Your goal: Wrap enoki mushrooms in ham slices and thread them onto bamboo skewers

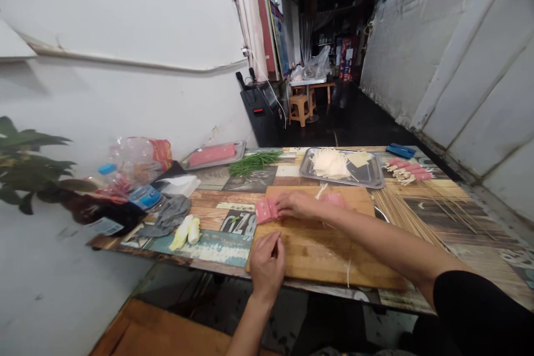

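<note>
Right hand (297, 204), fingers bent, touched thin pink sliced meat (265, 211) at the far left corner of the brown wooden cutting board (321, 250); its grip could not be told. Left hand (267, 262) curled loosely over the board's near left part, any hold hidden.

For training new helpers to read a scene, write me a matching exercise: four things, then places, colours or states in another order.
Things
1. Cloth
2. Stalks
3. Pale strands
4. Right hand

Descriptions
A. Green, bunched loosely
B. At the pink meat slices on the cutting board
C. Grey, crumpled
D. In a metal tray

Right pairs: 1-C, 2-A, 3-D, 4-B
</note>
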`<state>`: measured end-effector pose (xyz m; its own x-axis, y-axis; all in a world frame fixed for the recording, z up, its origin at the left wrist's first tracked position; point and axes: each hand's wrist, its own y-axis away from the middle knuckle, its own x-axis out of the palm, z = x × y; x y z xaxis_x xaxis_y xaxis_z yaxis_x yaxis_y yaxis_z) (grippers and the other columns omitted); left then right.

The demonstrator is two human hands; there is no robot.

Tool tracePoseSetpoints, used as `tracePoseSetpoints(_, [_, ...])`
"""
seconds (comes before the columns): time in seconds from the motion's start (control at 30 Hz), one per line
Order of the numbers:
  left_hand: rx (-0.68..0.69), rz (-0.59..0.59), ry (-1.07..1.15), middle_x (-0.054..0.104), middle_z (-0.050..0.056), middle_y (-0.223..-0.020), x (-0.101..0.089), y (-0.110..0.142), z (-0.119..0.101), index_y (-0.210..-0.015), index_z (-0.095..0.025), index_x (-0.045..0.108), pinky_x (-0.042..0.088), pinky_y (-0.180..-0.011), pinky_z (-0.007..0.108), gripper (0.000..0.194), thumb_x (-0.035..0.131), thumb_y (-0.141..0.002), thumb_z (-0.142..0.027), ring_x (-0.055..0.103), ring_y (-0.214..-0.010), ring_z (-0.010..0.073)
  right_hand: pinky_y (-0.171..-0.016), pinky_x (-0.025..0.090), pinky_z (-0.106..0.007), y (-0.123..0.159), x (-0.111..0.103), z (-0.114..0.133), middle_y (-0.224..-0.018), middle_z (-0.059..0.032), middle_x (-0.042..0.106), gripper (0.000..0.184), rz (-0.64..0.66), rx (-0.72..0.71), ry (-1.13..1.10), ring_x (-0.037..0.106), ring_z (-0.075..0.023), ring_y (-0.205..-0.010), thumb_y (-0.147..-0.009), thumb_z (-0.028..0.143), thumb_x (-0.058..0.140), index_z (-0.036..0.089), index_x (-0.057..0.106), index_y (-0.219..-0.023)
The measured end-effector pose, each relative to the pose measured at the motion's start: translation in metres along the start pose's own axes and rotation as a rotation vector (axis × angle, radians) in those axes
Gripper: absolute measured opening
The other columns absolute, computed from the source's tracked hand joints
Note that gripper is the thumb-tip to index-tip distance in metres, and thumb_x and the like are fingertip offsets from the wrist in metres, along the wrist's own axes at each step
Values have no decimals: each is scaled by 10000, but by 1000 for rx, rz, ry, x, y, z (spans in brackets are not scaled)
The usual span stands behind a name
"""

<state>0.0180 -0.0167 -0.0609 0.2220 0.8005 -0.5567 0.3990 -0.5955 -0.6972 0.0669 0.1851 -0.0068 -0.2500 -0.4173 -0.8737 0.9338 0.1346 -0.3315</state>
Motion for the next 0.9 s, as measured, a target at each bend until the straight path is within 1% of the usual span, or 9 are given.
tracePoseSetpoints(0.13, [8,-11,3,702,69,-905,1,-1,-2,-962,-152,679,546,-767,331,205,500,-864,-132,643,-838,173,-836,404,-275,0,1,7,-895,-81,672,263,77,4,146,558,-163,-877,-938,239,463,132,675,-826])
tracePoseSetpoints(0.27, [27,-13,-5,700,70,-903,0,-2,-2,-967,-152,675,542,-765,321,210,498,-860,-119,644,-836,173,-847,399,-310,-2,5,19,-948,-128,669,142,114,145,193,559,-198,-888,-869,146,519,102,653,-883])
tracePoseSetpoints(0.33, [34,-12,-13,700,71,-904,-1,-1,-2,-966,-155,674,540,-766,321,212,496,-858,-116,645,-839,174,-769,422,-296,-7,5,19,-876,-125,679,143,60,266,162,580,-196,-812,-852,127,517,99,655,-828])
tracePoseSetpoints(0.43, [51,-7,-22,698,73,-906,-1,0,-2,-975,-153,673,537,-770,324,215,497,-857,-115,642,-841,175,-683,441,-260,-21,-7,8,-822,-92,689,210,-123,488,65,602,-170,-743,-869,133,465,110,669,-828])
tracePoseSetpoints(0.6, [38,-15,-11,698,74,-903,-1,1,-2,-974,-144,673,541,-769,320,209,497,-862,-125,636,-838,168,-588,463,-220,-25,-55,-5,-826,-82,696,371,-363,742,-86,614,-132,-659,-890,100,307,63,662,-991])
tracePoseSetpoints(0.7, [-9,-21,8,697,79,-932,0,0,0,-999,-138,665,543,-790,325,212,501,-864,-138,636,-866,171,-658,473,-249,9,-63,15,-861,-57,698,315,-460,713,-61,625,-160,-745,-913,201,378,122,681,-952])
tracePoseSetpoints(0.77, [-29,-19,8,693,84,-959,0,0,1,-1032,-137,654,541,-805,338,225,501,-867,-148,634,-888,177,-744,466,-286,47,-45,42,-877,-46,698,269,-438,597,74,619,-179,-806,-914,224,423,176,688,-918])
tracePoseSetpoints(0.87, [9,4,-18,685,91,-973,0,0,-3,-1056,-142,641,534,-810,356,236,492,-873,-153,627,-900,188,-739,461,-350,107,4,91,-867,-105,684,272,-134,430,393,599,-220,-796,-882,125,418,158,684,-931])
tracePoseSetpoints(0.9, [33,11,-27,681,92,-977,0,1,-6,-1061,-145,636,530,-816,362,238,490,-874,-148,623,-908,192,-744,464,-376,123,18,104,-925,-136,680,252,-80,348,477,597,-248,-844,-863,126,451,135,678,-971])
